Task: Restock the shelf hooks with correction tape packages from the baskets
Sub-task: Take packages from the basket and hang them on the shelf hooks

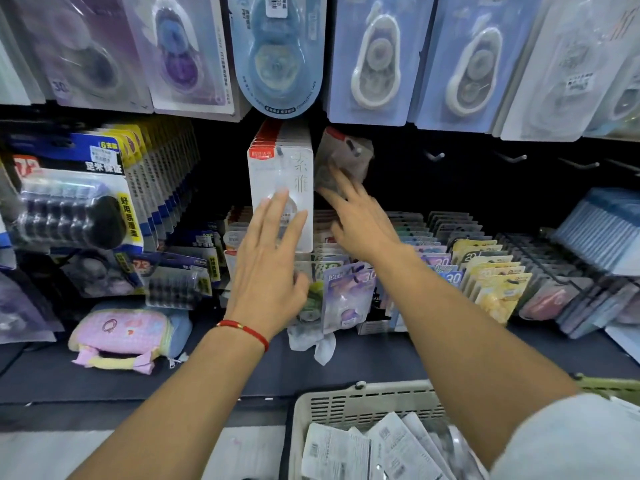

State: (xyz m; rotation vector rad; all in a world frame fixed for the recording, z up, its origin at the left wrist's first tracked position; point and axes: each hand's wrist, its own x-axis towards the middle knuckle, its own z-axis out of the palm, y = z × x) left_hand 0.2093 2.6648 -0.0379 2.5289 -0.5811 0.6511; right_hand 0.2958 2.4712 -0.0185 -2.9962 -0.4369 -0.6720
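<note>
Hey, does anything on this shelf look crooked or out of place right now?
Yes. The grey-brown package under the right hand hangs tilted on its hook, unlike the straight white stack beside it that the left hand touches. A crumpled clear wrapper also lies loose on the ledge.

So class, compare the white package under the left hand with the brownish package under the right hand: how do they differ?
The white package hangs straight, fronting a full stack; the brownish package is tilted and blurred. The left hand lies flat on white; the right hand fingers touch brown. Both sit on hooks.
</note>
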